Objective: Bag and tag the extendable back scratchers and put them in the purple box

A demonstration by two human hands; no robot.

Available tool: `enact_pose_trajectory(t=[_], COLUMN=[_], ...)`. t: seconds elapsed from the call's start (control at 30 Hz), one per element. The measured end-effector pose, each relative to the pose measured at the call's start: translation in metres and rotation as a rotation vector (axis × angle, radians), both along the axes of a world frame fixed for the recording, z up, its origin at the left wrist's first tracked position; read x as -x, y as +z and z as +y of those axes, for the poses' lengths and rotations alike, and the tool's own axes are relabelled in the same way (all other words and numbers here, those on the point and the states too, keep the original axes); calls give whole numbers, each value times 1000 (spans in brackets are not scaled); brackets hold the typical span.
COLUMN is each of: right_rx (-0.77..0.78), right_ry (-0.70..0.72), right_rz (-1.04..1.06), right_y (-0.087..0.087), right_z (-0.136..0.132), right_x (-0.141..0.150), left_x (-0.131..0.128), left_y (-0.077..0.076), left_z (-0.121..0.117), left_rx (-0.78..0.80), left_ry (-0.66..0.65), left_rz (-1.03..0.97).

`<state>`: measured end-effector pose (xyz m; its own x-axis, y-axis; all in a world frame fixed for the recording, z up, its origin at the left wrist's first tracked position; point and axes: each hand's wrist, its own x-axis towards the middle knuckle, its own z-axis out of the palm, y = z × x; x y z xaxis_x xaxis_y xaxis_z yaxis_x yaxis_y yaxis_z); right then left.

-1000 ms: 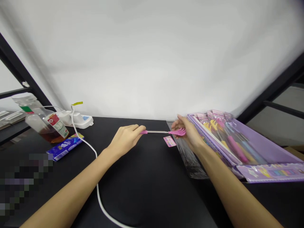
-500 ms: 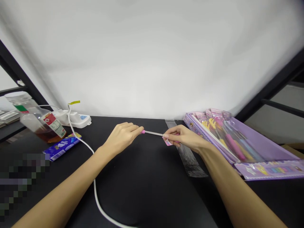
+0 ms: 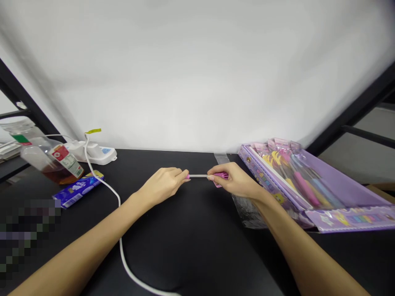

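Observation:
A back scratcher with a thin metal rod (image 3: 198, 176) is held level between my two hands above the black table. My left hand (image 3: 165, 183) is closed around its pink handle, and only the handle's end shows past the fingers. At the other end, my right hand (image 3: 236, 179) pinches the rod close to the pink claw-shaped head (image 3: 222, 176), which is partly covered by the fingers. A pink tag seems to hang just below that head. On the table beneath my right wrist lies a clear plastic sleeve (image 3: 251, 211).
To the right, a purple display box (image 3: 345, 181) holds several wrapped back scratchers. At left stand a jar of brown liquid (image 3: 46, 154), a blue packet (image 3: 78, 190) and a white power strip (image 3: 103, 156). A white cable (image 3: 121, 246) crosses the table; a white wall (image 3: 197, 82) rises behind.
My hands have come slightly closer together, and less of the rod shows between them. The pink head is now visible at my right hand. The view has shifted slightly.

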<state>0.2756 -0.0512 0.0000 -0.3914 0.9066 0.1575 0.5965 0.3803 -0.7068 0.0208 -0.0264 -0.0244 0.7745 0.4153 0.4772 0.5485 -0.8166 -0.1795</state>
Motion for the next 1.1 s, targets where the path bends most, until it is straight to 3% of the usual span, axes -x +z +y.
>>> enact_pose_trajectory(t=[0.33, 0.43, 0.63, 0.83, 0.93, 1.03, 1.1], right_rx=[-197, -142, 69, 136, 158, 106, 120], right_ry=[58, 31, -6, -39, -159, -379, -412], right_rz=[-83, -35, 158, 280, 504, 978, 1183], right_y=[7, 8, 4, 9, 10, 10, 8], right_z=[-4, -3, -1, -3, 5, 14, 16], right_x=[7, 6, 2, 8, -9, -24, -20], left_x=[-3, -3, -10, -20, -6, 9, 11], left_y=[7, 10, 3, 1, 6, 12, 13], left_z=[-7, -6, -6, -7, 2, 11, 10], left_rx=[158, 138, 67, 16, 60, 84, 76], left_ry=[54, 100, 57, 131, 202, 350, 383], left_rz=[6, -8, -15, -38, -59, -91, -80])
